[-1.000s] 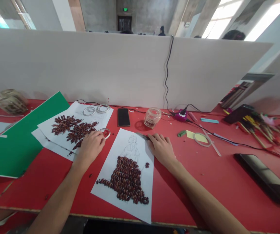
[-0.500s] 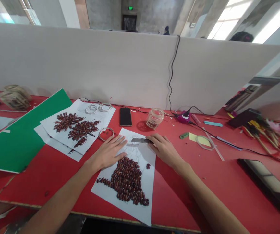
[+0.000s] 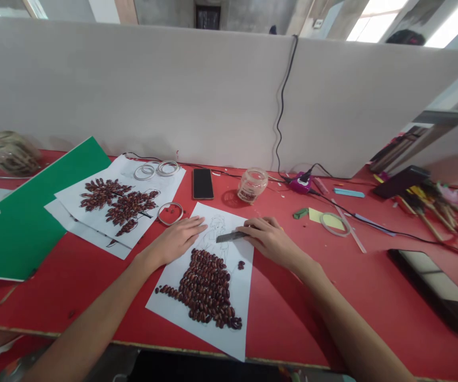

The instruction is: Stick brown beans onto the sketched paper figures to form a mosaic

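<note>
A white drawing sheet with a pencil sketch of a figure lies on the red table. Dark red-brown beans fill the lower part of the sketch, and a few beans sit apart at its right. My left hand rests flat with fingers stretched over the sheet's upper left edge, holding nothing. Over the upper right edge, my right hand grips a flat grey metal strip, like a short ruler or blade. Its free end points left across the sketch. My right fingertips are partly hidden.
A glass jar, a phone and a clear ring stand beyond the sheet. To the left lie bean-covered papers and a green board. On the right are a purple socket, cables and a black case.
The grey strip has tilted, its free end dropping lower over the sketch, which shows more of the drawn head. My left hand has shifted slightly; the whole view tilts downward.
</note>
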`<state>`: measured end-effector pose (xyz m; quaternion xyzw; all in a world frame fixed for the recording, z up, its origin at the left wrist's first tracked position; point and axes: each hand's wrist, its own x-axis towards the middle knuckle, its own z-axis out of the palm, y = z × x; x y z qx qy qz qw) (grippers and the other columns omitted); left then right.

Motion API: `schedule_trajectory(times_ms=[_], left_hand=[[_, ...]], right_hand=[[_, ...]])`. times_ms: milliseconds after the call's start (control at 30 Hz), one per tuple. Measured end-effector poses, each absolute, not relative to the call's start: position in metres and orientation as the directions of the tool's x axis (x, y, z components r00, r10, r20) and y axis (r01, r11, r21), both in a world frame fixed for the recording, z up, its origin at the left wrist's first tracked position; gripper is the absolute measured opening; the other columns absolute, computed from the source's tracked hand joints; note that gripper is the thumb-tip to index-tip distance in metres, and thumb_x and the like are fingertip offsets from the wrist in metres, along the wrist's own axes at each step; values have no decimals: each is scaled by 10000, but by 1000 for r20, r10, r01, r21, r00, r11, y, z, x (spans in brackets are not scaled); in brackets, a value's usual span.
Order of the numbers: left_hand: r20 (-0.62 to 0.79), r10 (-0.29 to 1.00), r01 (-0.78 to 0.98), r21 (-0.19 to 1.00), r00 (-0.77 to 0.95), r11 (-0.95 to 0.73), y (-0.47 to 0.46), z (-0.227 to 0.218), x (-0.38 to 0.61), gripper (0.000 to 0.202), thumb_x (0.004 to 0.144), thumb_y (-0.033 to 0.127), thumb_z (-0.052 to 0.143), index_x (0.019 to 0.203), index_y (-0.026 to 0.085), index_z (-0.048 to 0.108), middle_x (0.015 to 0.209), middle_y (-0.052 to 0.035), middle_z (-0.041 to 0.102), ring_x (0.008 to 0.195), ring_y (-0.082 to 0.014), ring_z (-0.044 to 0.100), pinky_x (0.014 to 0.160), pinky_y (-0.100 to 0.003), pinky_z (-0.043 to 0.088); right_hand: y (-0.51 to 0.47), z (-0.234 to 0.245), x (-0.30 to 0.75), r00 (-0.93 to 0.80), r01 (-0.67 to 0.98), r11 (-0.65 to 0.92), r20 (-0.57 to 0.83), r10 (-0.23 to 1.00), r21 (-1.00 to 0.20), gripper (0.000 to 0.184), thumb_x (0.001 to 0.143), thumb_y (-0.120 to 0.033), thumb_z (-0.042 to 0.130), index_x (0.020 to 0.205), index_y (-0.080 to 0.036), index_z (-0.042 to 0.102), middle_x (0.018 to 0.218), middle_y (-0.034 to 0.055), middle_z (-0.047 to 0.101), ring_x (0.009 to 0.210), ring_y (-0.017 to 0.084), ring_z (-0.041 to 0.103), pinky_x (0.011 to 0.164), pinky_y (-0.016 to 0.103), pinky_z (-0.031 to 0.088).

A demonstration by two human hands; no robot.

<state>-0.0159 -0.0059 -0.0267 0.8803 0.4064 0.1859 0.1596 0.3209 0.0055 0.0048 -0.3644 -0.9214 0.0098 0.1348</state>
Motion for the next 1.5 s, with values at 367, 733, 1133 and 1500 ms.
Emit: schedule_trajectory(times_ms=[367,733,1133,1500], left_hand=[[177,786,665,443,592,-601,-8,-25,-15,421,1105,235,397,1491,225,566,1617,-56,469,1526,-201,395,1276,-435,347],[191,783,678,407,592,-612,-9,-25,-15,435,1114,258,353,1504,267,545,1623,-38,464,1520,-200,406,1264,-432,369],[208,854,843,170,477,-511,-4,-45,-4,538,1119,362,284,1581,116,409,1680,-164,329,1575,-283,287,1272,-494,325],[158,571,537,212,806,-816,34,-29,-2,480,1106,271,325,1566,207,449,1679,-72,355,1575,-181,289,1299,-382,243]], right_hand=[[5,4,328,-703,662,728,188,685,-176,375,1104,-301,384,1352,-289,664,1183,93,702,1032,237,644,962,428,424],[4,4,328,-697,664,720,182,694,-204,300,1099,-271,409,1306,-271,626,1207,79,687,1081,237,631,966,423,420],[5,13,336,-543,759,624,346,765,-187,136,1077,-314,424,1053,-228,527,943,86,731,760,246,618,726,359,459],[-6,25,339,-593,713,656,288,752,-246,300,1096,-353,388,1206,-241,643,1099,106,740,911,246,694,812,392,534]])
